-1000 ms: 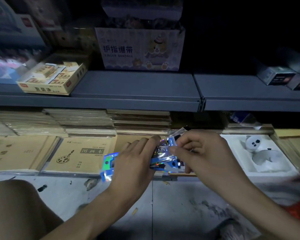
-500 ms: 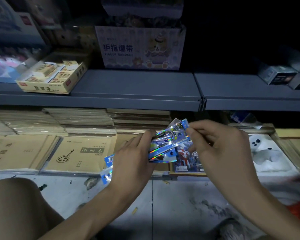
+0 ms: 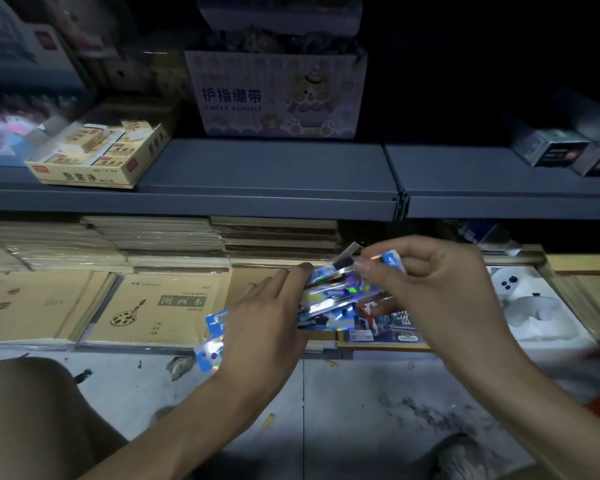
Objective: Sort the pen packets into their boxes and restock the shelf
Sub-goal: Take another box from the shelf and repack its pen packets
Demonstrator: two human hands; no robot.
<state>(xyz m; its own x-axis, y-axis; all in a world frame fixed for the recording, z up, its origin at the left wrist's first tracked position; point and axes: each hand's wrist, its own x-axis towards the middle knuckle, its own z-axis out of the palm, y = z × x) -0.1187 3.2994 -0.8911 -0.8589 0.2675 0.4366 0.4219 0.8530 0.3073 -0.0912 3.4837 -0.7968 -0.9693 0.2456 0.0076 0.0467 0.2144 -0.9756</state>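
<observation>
Several holographic pen packets [image 3: 329,301] are gripped in a fanned stack by the left hand [image 3: 267,323], below the front edge of the grey shelf [image 3: 267,168]. One packet [image 3: 394,260] is pinched at its upper end by the right hand [image 3: 444,292], just beside. Bare room is left along that shelf's front.

Shelf top [image 3: 257,164] lies open between eraser box [image 3: 97,157] and dark boxes [image 3: 551,152].

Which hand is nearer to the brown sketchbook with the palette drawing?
Left. The left hand lies just right of the sketchbook, holding pen packets; the right hand is farther right, beyond the packets.
</observation>
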